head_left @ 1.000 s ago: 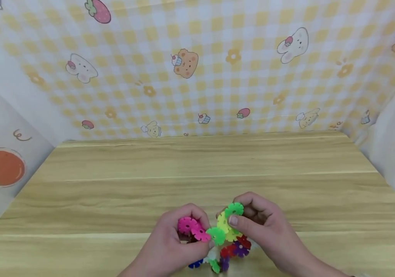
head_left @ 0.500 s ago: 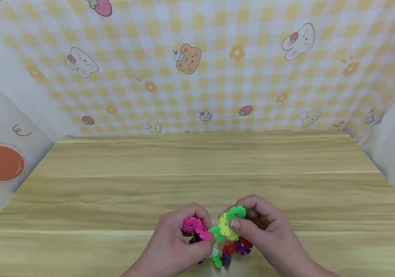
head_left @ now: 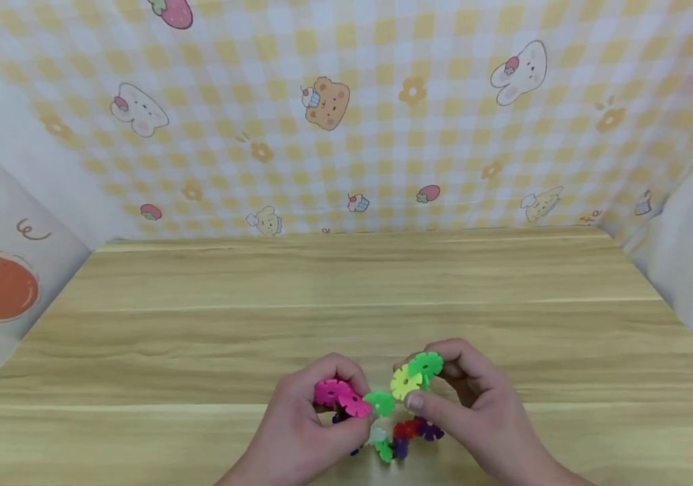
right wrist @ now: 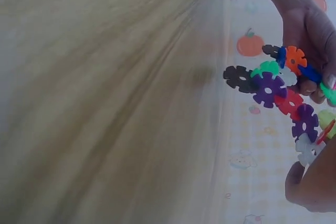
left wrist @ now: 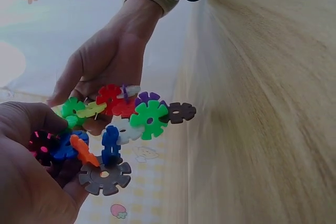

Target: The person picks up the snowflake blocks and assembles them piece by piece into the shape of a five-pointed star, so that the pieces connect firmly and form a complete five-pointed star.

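Observation:
In the head view my left hand grips linked pink snowflake discs, notched plastic building pieces. A green disc juts from its fingertips. My right hand pinches a yellow disc joined to another green disc. A small gap separates the yellow disc from the left one. Below and between the hands hang linked red and purple discs. The left wrist view shows orange, blue and dark grey discs beneath the left hand. Palms partly hide the chain.
A wood-grain table spreads beneath and beyond both hands. Behind it rises a yellow checked cloth with cartoon prints. Pale cloth walls stand at the sides.
My right hand has shifted slightly right, carrying the yellow and green discs away from the left hand's green disc. They overlapped half a second ago; now they stand apart.

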The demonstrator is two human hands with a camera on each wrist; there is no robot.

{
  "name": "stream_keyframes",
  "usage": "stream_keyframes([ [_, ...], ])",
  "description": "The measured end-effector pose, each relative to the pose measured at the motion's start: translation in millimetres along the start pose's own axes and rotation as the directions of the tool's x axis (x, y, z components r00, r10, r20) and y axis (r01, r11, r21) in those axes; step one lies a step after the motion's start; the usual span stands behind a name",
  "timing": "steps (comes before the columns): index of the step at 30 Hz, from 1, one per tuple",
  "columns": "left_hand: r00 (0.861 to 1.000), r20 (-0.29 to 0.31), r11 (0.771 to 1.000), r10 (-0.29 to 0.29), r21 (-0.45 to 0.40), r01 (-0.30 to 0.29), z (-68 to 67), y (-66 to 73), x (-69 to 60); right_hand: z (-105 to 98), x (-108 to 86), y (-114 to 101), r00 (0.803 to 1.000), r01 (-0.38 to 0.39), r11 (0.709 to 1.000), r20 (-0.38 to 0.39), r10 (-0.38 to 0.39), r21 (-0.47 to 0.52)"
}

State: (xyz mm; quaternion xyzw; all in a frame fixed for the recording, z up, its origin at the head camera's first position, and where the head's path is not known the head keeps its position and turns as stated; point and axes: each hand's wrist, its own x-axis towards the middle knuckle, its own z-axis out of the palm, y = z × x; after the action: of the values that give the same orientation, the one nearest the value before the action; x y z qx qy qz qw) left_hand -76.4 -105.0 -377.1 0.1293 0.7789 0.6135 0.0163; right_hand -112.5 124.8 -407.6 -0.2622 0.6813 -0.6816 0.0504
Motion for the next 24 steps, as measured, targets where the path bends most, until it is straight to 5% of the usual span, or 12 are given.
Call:
stream_keyframes([
  [4,0.999,-0.028,0.999,0.035,0.003,-0.035,0.9,-1.4,-0.1,-0.2,-2.0,1.1,1.000,0.022,1.000,-0.019,-0.022,0.002],
  [9,1.000,-0.027,1.000,-0.015,-0.012,0.015,2.0,0.1,1.4,0.9,-3.4,0.1,0.999,-0.017,1.000,-0.030,0.017,-0.003],
  [16,0.999,-0.004,0.999,-0.033,-0.032,0.033,3.0,-0.5,4.7,1.1,-5.3,0.3,0.998,0.034,0.999,-0.051,-0.035,-0.024],
  [24,0.997,0.058,0.993,0.048,-0.113,-0.041,-1.4,-4.0,3.5,0.3,-7.0,-1.7,0.999,0.034,0.999,-0.029,-0.033,0.008],
])
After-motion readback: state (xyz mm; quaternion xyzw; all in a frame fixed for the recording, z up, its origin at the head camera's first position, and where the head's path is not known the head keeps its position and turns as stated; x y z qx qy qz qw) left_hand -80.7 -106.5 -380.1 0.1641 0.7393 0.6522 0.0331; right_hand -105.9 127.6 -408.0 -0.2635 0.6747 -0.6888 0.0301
